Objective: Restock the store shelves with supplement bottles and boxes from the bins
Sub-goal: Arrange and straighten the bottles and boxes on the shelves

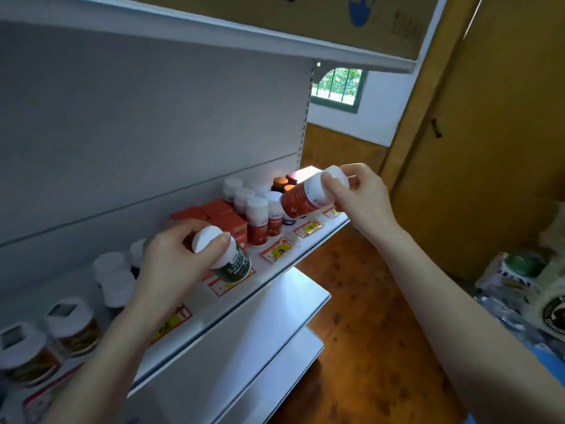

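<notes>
My left hand (171, 261) grips a green-labelled bottle (234, 266) with a white cap, tilted just above the front of the white shelf (275, 270). My right hand (360, 197) holds a red-labelled bottle (301, 197) by its white cap end, lying almost sideways over the right part of the shelf. Behind it stand several red-labelled bottles (258, 221), red boxes (226, 215) and dark bottles with orange caps (279, 183). White-capped bottles (113, 280) and clear jars (73, 325) line the shelf's left part.
An upper shelf (275, 38) carries a cardboard box (382, 22) overhead. Lower shelves (275, 338) jut out below. Bagged goods (526, 289) lie at the right on the wooden floor (367, 332). A wooden door (489, 148) stands behind.
</notes>
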The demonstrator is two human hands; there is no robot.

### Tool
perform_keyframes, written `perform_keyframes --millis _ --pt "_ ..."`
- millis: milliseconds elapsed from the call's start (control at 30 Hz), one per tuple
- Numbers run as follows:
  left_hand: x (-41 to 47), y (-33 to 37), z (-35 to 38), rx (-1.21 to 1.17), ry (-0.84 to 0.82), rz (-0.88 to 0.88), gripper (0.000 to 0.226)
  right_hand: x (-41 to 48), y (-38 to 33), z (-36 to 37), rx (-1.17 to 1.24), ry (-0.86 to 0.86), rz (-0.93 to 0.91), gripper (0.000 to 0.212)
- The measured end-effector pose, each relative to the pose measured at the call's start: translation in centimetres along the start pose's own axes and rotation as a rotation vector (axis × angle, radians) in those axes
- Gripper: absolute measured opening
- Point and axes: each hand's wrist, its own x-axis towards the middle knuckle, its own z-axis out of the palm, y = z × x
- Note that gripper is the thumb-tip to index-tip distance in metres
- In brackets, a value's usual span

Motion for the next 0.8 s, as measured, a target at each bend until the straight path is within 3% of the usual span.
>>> perform_keyframes --millis 167,467,800 --pt "2.4 0.6 2.8 0.093 0.002 -0.003 0.005 6.3 2.2 3.4 0.017 -0.021 -0.084 0.043" --pt "4.8 1.8 6.5 0.206 0.274 -0.156 0.020 17.4 3.8 12.3 0.064 -0.318 -0.201 0.054" --pt "3.9 2.5 8.2 0.259 0.423 -0.260 0.022 22.0 3.8 18.7 -0.268 -0.748 -0.353 0.050"
